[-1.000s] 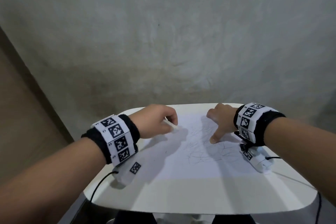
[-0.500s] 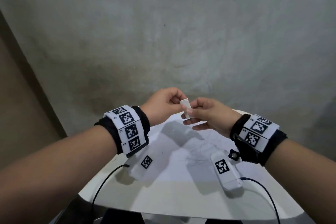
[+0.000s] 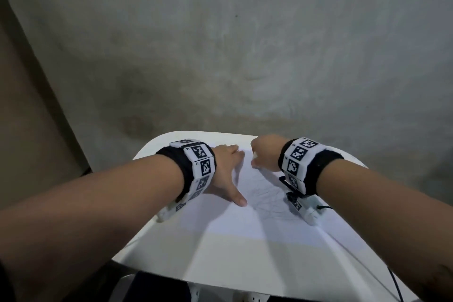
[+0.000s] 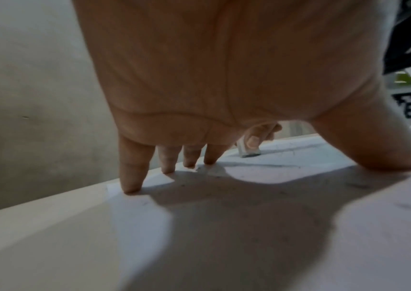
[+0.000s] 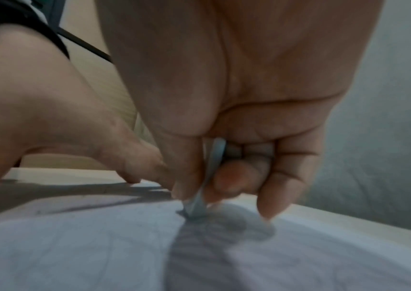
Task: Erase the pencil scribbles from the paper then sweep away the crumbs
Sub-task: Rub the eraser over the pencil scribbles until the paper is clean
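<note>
A white sheet of paper (image 3: 245, 223) lies on a small white table (image 3: 220, 260), with faint pencil scribbles (image 3: 267, 197) in its middle. My left hand (image 3: 226, 171) presses flat on the sheet's far left part, fingers straight and thumb spread; its fingertips (image 4: 130, 189) touch the paper near the far edge. My right hand (image 3: 259, 157) is curled at the far side of the scribbles. It pinches a small white eraser (image 5: 199, 196) between thumb and fingers, its tip down on the paper. The eraser (image 4: 249, 151) also shows past my left palm.
A grey wall stands close behind the table's far edge (image 3: 208, 133). A brown panel (image 3: 24, 130) runs down the left side. A thin black cable (image 3: 394, 279) trails off the table's near right corner. The table's rounded edges lie close around the paper.
The eraser passed from my left hand to my right in the air. Both hands then came back down: the right sets the eraser on the paper, the left lies flat on the sheet.
</note>
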Available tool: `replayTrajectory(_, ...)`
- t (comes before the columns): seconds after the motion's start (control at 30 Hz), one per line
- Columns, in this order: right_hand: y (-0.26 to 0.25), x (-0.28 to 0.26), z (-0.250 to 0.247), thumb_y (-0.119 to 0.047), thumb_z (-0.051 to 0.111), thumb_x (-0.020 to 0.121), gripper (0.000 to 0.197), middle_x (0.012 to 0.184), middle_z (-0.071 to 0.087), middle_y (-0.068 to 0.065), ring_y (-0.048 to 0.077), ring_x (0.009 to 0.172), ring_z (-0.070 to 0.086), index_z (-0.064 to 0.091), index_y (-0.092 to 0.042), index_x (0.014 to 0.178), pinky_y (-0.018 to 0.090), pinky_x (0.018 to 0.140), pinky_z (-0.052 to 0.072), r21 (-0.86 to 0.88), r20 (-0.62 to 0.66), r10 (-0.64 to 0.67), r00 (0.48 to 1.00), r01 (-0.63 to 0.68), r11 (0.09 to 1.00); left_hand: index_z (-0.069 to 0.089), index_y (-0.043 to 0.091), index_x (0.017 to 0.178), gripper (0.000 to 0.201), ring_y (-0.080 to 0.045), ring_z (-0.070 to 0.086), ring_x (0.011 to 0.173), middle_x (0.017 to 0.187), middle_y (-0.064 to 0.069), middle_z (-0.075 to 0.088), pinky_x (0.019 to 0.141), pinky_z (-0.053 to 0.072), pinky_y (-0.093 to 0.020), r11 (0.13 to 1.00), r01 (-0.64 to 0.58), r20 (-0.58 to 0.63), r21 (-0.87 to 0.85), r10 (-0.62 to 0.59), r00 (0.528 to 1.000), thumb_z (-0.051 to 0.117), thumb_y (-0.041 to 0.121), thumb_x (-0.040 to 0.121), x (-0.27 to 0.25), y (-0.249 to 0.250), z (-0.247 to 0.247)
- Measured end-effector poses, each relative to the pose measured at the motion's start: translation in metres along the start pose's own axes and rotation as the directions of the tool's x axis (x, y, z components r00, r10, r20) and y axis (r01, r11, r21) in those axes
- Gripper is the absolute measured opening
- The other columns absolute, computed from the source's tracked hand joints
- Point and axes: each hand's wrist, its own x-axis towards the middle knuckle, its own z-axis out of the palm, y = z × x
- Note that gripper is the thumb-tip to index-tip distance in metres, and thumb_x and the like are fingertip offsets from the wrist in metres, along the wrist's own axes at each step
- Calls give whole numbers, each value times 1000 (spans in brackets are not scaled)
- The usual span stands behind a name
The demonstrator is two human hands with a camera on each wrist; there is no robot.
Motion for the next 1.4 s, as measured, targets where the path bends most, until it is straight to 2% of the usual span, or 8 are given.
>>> replayTrajectory(0.2, -23, -2, 8, -24, 63, 88, 29, 102, 66, -1, 22, 98, 64, 61, -16, 116, 30, 81, 49, -32, 35, -199, 979, 200, 979, -1, 29, 154, 121, -20, -12, 149, 161, 3, -14, 118, 5, -45, 996, 45, 54, -75, -41, 998, 65, 77, 65, 3, -2, 6)
replayTrajectory(0.33, -5, 4, -2, -30, 60, 88, 28, 104, 67, 4, 25, 98, 63, 63, -12, 108, 29, 76, 47, -36, -39, -71, 997, 70, 997, -17, 22, 152, 129, -22, -13, 148, 160, 2, -20, 117, 4, -49, 1000, 12, 64, -19, -11, 998, 60, 80, 67, 4, -4, 7)
replayTrajectory(0.7, -21, 8, 3, -27, 64, 86, 12, 76, 59, -2, 22, 78, 59, 58, -19, 79, 27, 68, 43, -19, 13, -140, 990, 141, 990, -13, 19, 152, 121, -18, -16, 148, 161, 2, -14, 118, -1, -39, 999, 13, 57, -42, -11, 998, 60, 74, 73, -4, 1, 4)
replayTrajectory(0.83, -1, 12, -5, -31, 64, 86, 22, 91, 70, 6, 27, 86, 64, 66, -11, 93, 29, 72, 48, -31, 9, -14, 1000, 14, 999, -18, 20, 151, 129, -21, -15, 148, 160, 3, -21, 117, 3, -48, 1000, 18, 76, -23, -16, 997, 60, 79, 68, -1, -2, 4)
replayTrajectory(0.93, -8, 4, 2, -27, 64, 84, 20, 92, 68, 3, 23, 82, 60, 66, -14, 99, 27, 67, 44, -39, -1, -96, 995, 96, 995, -19, 25, 151, 130, -21, -14, 148, 160, 3, -21, 117, 4, -47, 998, 24, 76, -52, -20, 997, 63, 78, 66, 1, -3, 6)
replayTrajectory(1.1, 5, 5, -2, -23, 65, 82, 7, 79, 59, -2, 24, 84, 61, 66, -20, 88, 24, 66, 41, -11, -56, -56, 997, 56, 998, -19, 20, 151, 128, -20, -15, 148, 160, 3, -22, 118, 2, -46, 1000, 25, 81, -19, -24, 996, 60, 78, 69, -2, -1, 4)
replayTrajectory(1.23, -12, -5, 3, -20, 63, 82, 9, 77, 59, -3, 21, 79, 57, 66, -19, 90, 26, 64, 44, -69, 17, -190, 982, 191, 979, -20, 27, 150, 127, -21, -15, 148, 160, 2, -20, 118, 3, -44, 998, 15, 65, -65, -11, 998, 64, 74, 69, -3, 1, 4)
replayTrajectory(1.4, 11, 0, -10, -15, 59, 81, 7, 73, 58, 0, 25, 77, 56, 64, -20, 81, 27, 64, 43, -74, -34, -93, 995, 90, 993, -20, 22, 151, 129, -18, -17, 147, 159, 5, -24, 118, 1, -44, 999, 37, 92, -31, -35, 995, 60, 79, 68, -2, -2, 5)
